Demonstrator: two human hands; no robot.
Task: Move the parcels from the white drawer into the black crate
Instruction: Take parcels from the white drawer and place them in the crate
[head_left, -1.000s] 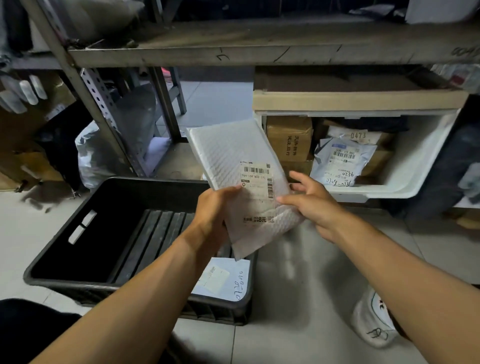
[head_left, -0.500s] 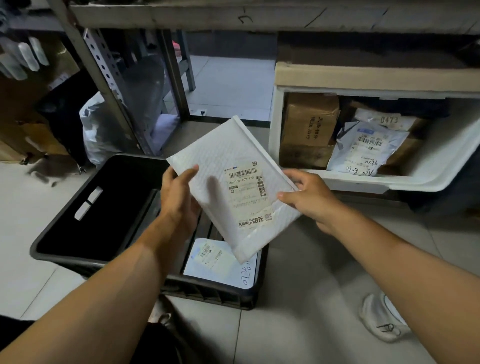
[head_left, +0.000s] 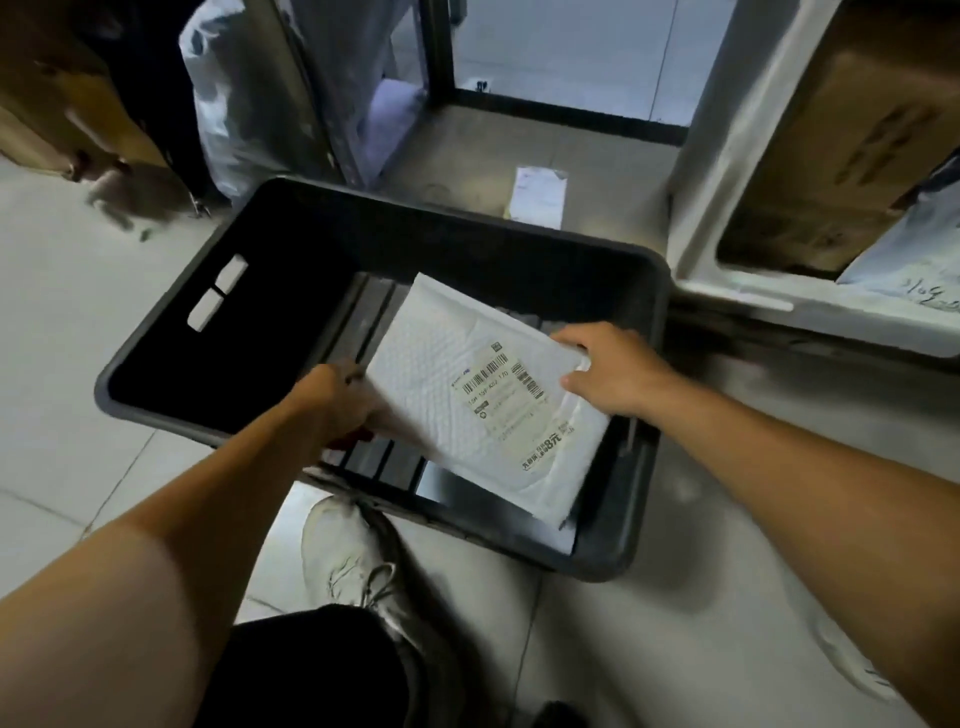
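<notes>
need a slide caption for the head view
Both hands, left and right, lower a white mailer into the black crate beside the white drawer.

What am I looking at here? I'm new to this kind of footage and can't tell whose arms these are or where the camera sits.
There is no machine: a person wears one camera on the head, looking down at their own bare arms. The left hand and right hand each grip an edge of a white padded bubble mailer with a barcode label, holding it inside the black plastic crate on the tiled floor. Another flat white parcel lies beneath it. At the right stands the white plastic drawer, holding a brown cardboard box and more.
</notes>
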